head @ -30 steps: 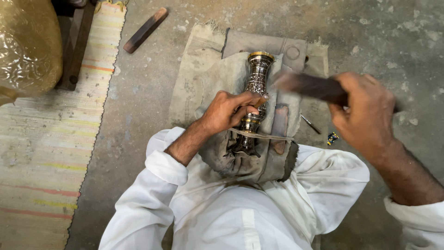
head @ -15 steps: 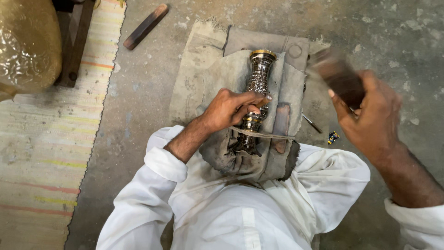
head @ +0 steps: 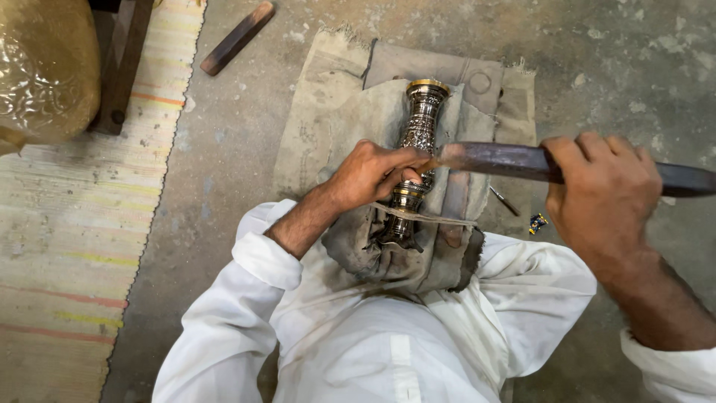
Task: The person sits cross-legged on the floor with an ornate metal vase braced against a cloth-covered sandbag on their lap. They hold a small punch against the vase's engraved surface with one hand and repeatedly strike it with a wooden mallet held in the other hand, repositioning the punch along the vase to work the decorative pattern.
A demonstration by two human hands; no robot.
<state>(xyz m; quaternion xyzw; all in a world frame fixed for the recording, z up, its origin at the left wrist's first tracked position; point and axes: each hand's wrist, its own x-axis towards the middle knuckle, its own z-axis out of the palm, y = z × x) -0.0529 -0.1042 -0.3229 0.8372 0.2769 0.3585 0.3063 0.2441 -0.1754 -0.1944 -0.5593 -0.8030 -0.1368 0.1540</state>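
- The right hand (head: pixel 600 198) has swung its dark wooden bar (head: pixel 522 160) down from the raised position; the bar's tip now meets the left hand's fingers.
- The right hand is closed around the bar.
- The left hand (head: pixel 373 175) pinches something small against the engraved metal vase (head: pixel 418 142), which lies on the grey cloth (head: pixel 328 112) on the floor.
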